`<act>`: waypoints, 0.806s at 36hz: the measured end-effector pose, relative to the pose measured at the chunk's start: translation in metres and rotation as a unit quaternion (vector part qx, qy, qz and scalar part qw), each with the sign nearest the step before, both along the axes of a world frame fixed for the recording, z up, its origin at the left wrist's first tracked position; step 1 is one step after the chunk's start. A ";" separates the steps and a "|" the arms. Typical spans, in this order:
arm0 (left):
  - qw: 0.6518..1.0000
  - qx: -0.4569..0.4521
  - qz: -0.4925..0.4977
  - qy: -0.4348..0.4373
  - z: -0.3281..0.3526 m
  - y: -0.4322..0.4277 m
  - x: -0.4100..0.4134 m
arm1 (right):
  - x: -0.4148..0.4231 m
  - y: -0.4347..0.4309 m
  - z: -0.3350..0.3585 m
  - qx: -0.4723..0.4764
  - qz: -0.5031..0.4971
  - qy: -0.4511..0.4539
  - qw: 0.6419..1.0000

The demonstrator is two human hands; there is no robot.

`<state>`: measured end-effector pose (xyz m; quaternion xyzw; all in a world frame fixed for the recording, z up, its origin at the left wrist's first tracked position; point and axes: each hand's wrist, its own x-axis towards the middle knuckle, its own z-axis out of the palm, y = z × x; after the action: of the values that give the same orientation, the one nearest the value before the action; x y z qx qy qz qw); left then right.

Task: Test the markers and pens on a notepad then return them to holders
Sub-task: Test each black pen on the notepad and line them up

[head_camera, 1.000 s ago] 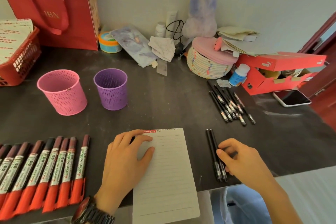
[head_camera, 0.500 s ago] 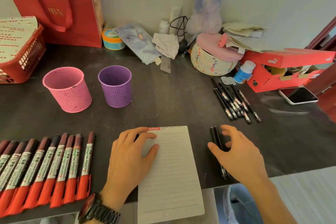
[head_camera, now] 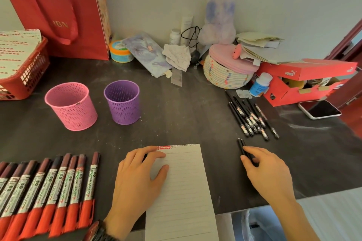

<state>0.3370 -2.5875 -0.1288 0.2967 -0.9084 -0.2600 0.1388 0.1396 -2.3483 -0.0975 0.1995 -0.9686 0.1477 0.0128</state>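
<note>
A lined notepad [head_camera: 184, 191] lies at the desk's front edge, with small red and black marks along its top line. My left hand [head_camera: 137, 180] rests flat on its left side. Right of the pad lie two black pens [head_camera: 240, 143]; my right hand [head_camera: 268, 172] covers their lower part, thumb and index finger pinching them. Several red markers [head_camera: 49, 191] lie in a row at the front left. A pink holder [head_camera: 72, 107] and a purple holder [head_camera: 123, 103] stand empty behind them. Several more black pens [head_camera: 250, 117] lie at the right.
A red basket [head_camera: 25, 76] and red bag [head_camera: 58, 10] stand at the back left. A woven basket [head_camera: 227, 74], a red shoe box [head_camera: 305, 80] and a phone [head_camera: 319, 108] crowd the back right. The desk edge runs just below my right hand.
My right hand has slid up along the two black pens, from their lower tips toward the middle. The left hand stays on the notepad.
</note>
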 end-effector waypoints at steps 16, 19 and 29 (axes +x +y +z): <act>1.000 -0.010 0.008 0.017 -0.005 0.000 0.001 | -0.011 -0.013 0.015 -0.035 -0.016 -0.024 0.999; 1.000 -0.017 0.011 0.020 -0.006 0.001 0.002 | -0.026 -0.029 0.019 -0.055 -0.028 -0.007 0.998; 0.999 -0.039 0.012 0.023 -0.007 0.001 0.003 | -0.081 -0.073 0.025 0.099 -0.036 0.011 0.994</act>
<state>0.3402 -2.5865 -0.1353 0.2956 -0.9108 -0.2297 0.1741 0.0586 -2.4212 -0.0727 0.1660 -0.9849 0.0486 0.0087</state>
